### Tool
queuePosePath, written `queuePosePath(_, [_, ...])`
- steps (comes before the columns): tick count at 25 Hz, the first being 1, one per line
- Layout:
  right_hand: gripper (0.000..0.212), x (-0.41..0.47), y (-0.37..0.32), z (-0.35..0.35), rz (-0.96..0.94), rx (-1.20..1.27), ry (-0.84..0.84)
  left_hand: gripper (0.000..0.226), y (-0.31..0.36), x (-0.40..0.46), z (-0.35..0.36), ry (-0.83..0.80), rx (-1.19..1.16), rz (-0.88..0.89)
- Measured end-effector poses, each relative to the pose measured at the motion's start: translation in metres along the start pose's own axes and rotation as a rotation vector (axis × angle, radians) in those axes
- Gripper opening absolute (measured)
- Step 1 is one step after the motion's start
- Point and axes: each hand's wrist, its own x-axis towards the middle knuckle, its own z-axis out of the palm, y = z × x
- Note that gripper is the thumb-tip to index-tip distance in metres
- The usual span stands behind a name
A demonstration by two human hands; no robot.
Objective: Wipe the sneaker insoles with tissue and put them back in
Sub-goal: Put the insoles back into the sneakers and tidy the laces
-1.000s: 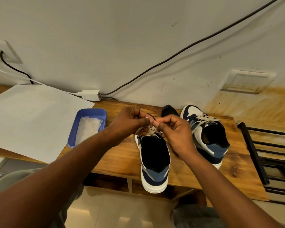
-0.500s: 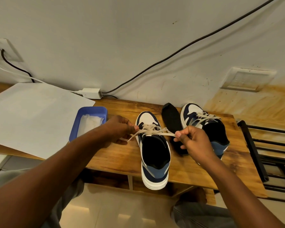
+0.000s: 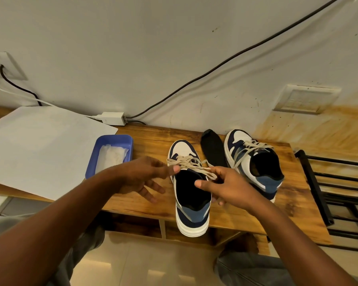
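From my feed, a white sheet (image 3: 39, 149) covers the left end of the wooden table (image 3: 153, 139). Just right of it sits a blue tray (image 3: 130, 141) holding white tissue (image 3: 112, 157). My left hand (image 3: 141, 176) hovers beside the near sneaker (image 3: 191, 203), fingers spread loosely, its thumb tip at the beige laces (image 3: 188, 164); I cannot tell whether it pinches them. My right hand (image 3: 229, 186) is over that sneaker's opening, and a lace end runs across its fingers, index extended; a firm grip is not clear. The near sneaker's heel overhangs the table edge. A black insole (image 3: 213, 151) lies flat between the two shoes. The far sneaker (image 3: 254, 162) stands at the right with its opening dark.
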Motion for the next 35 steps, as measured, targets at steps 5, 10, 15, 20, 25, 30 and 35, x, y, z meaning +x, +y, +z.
queuePosePath(5, [0.039, 0.012, 0.003, 0.017, -0.044, -0.442, 0.122, 0.064, -0.014, 0.008, 0.028, -0.051, 0.079, -0.007])
queuePosePath(10, [0.026, 0.010, 0.000, 0.016, -0.019, -0.437, 0.102, 0.066, -0.016, 0.011, 0.033, 0.002, 0.038, 0.039])
queuePosePath(15, [0.013, -0.023, -0.022, -0.019, -0.157, -0.250, 0.224, 0.062, 0.007, -0.017, 0.039, 0.096, 0.082, 0.272])
queuePosePath(20, [0.037, -0.082, -0.028, -0.112, -0.275, 0.004, 0.659, 0.043, 0.037, -0.018, 0.064, 0.126, 0.076, 0.561])
queuePosePath(25, [0.016, -0.109, 0.026, -0.175, -0.149, -0.213, 0.964, 0.033, 0.040, 0.028, 0.105, 0.205, 0.307, 0.563])
queuePosePath(30, [0.027, -0.088, 0.094, -0.202, 0.062, -0.379, 0.798, 0.048, 0.070, 0.091, 0.147, 0.359, 0.355, 0.546])
queuePosePath(35, [0.024, -0.056, 0.113, -0.190, 0.195, -0.421, 0.560, 0.083, 0.097, 0.137, 0.183, 0.397, 0.521, 0.363])
